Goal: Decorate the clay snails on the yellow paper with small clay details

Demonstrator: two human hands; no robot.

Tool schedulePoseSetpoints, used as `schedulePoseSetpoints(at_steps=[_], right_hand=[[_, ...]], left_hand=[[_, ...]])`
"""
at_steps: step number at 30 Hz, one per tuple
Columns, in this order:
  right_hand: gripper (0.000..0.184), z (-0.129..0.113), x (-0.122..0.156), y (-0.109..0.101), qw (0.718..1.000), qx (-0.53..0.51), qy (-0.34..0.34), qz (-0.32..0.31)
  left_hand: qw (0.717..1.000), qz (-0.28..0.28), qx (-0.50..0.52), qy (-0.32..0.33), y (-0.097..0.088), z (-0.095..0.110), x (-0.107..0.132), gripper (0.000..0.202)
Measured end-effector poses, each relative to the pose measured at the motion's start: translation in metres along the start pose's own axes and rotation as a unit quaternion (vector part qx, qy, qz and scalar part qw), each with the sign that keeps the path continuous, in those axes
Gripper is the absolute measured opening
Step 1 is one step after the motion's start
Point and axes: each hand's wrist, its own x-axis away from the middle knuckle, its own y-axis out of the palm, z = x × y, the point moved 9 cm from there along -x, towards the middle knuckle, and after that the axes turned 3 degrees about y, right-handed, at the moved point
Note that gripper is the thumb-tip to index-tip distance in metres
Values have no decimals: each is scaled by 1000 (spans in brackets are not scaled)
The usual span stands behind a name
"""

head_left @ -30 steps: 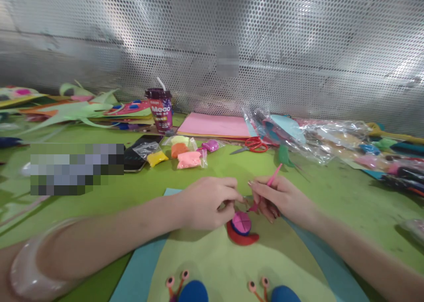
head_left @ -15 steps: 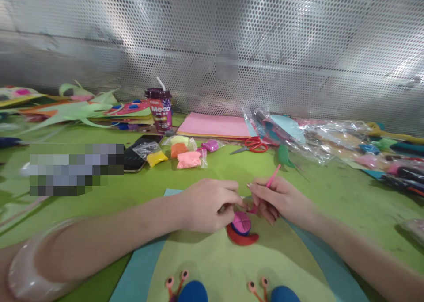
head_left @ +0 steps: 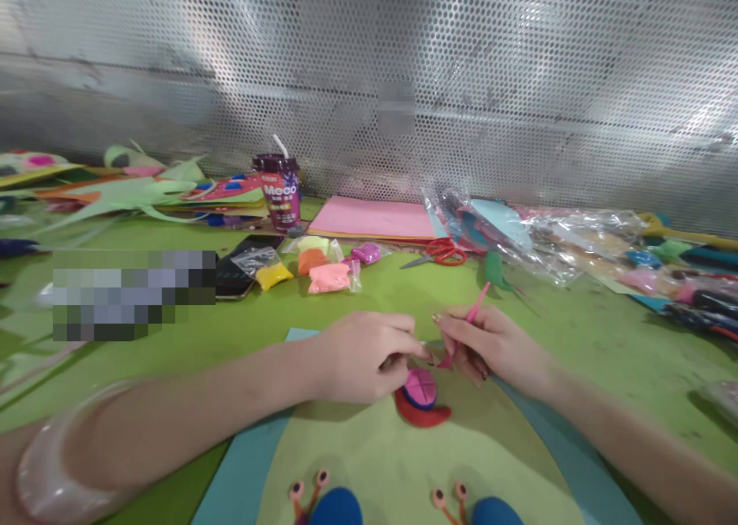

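Observation:
My right hand grips a thin pink modelling tool, its flat pointed end low beside my left fingertips. My left hand is bent over the paper, fingers curled. Its thumb is at the edge of a clay disc, pink on top with a scored cross and blue round the side. What the left fingertips pinch, if anything, is hidden. Under the disc curves a red clay piece. Nearer me on the pale green paper are two blue clay shapes with orange stalks and pink eyes, cut off by the frame.
Beyond my hands lie small bags of coloured clay, red-handled scissors and a dark phone. A purple cup with a straw stands near a perforated metal wall. Pink sheets and plastic bags line the back.
The pink tool and my right hand have shifted very slightly to the right, with the tool's end a little farther from the disc. My left hand stays almost still.

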Motion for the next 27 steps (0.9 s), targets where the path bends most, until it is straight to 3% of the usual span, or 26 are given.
schedulePoseSetpoints(at_steps=[14, 19, 22, 24, 27], right_hand=[[34, -7, 2, -2, 999, 24, -32, 12], [28, -14, 11, -3, 997, 33, -31, -64], [23, -20, 25, -1, 988, 110, -29, -104], [21, -30, 35, -5, 971, 221, -56, -71], [14, -57, 50, -13, 910, 380, -151, 60]], left_hand=[[1000, -2, 1, -6, 0, 0, 1, 35], [1000, 5, 6, -5, -1, 0, 0, 34], [1000, -1, 4, -4, 0, 0, 0, 36], [1000, -3, 0, -2, 0, 0, 0, 37], [1000, -10, -12, -3, 1, 0, 0, 37]])
